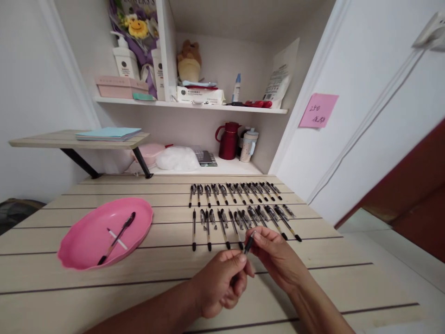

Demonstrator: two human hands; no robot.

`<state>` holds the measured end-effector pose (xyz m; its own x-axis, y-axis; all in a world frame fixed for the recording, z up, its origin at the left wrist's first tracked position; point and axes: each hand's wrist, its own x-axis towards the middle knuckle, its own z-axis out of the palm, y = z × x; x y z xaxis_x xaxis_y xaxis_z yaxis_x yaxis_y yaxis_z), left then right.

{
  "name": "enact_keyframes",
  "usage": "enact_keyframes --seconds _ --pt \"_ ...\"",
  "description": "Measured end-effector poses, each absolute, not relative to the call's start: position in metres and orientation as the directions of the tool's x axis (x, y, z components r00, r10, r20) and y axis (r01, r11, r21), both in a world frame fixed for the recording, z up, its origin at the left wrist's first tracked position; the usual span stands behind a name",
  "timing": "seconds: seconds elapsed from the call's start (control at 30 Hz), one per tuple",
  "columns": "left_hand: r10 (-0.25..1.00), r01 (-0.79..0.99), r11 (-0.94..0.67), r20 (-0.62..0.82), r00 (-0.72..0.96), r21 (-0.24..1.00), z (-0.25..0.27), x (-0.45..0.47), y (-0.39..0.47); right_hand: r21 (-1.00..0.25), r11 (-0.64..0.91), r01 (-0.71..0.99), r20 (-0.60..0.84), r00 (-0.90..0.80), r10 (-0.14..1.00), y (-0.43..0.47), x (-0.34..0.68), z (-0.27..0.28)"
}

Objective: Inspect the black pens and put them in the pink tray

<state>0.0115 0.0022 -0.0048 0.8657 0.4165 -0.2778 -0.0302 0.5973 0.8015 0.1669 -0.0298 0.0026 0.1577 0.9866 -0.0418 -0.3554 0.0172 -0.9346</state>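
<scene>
I hold one black pen point(248, 244) between both hands, just above the table point(313, 287). My left hand point(222, 283) is curled nearly shut around its lower end, thumb and forefinger pinching the barrel. My right hand point(274, 257) pinches the upper end with its fingertips, the other fingers loosely bent. The pen tilts up to the right, just in front of the near row of pens point(239, 222). A pink tray point(79, 241) lies well to the left

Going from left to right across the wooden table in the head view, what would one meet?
pink tray with a pen lying in it → left hand → black pen held by both hands → right hand
</scene>
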Motion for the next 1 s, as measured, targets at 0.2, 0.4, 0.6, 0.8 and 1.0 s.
enact_keyframes --seconds 0.2,0.4,0.6,0.8,1.0 --pt "0.448 -0.014 0.606 -0.326 0.832 0.795 -0.005 0.012 0.002 -0.910 -0.074 0.409 0.174 0.536 0.826 0.012 0.257 0.004" --pt "0.463 -0.007 0.578 -0.322 0.826 0.816 -0.005 0.011 0.002 -0.441 -0.570 0.693 0.175 0.690 0.703 0.049 0.350 -0.015" --pt "0.468 -0.008 0.570 -0.317 0.825 0.821 -0.006 0.010 0.005 -0.551 -0.559 0.619 0.095 0.713 0.695 0.046 0.362 -0.020" --pt "0.447 -0.005 0.557 -0.294 0.845 0.831 -0.005 0.011 0.003 -0.865 -0.265 0.426 0.061 0.614 0.787 0.017 0.316 0.002" --pt "0.429 -0.016 0.545 -0.263 0.864 0.838 -0.005 0.011 0.002 -0.962 0.145 -0.232 0.065 0.324 0.944 -0.013 0.217 0.026"
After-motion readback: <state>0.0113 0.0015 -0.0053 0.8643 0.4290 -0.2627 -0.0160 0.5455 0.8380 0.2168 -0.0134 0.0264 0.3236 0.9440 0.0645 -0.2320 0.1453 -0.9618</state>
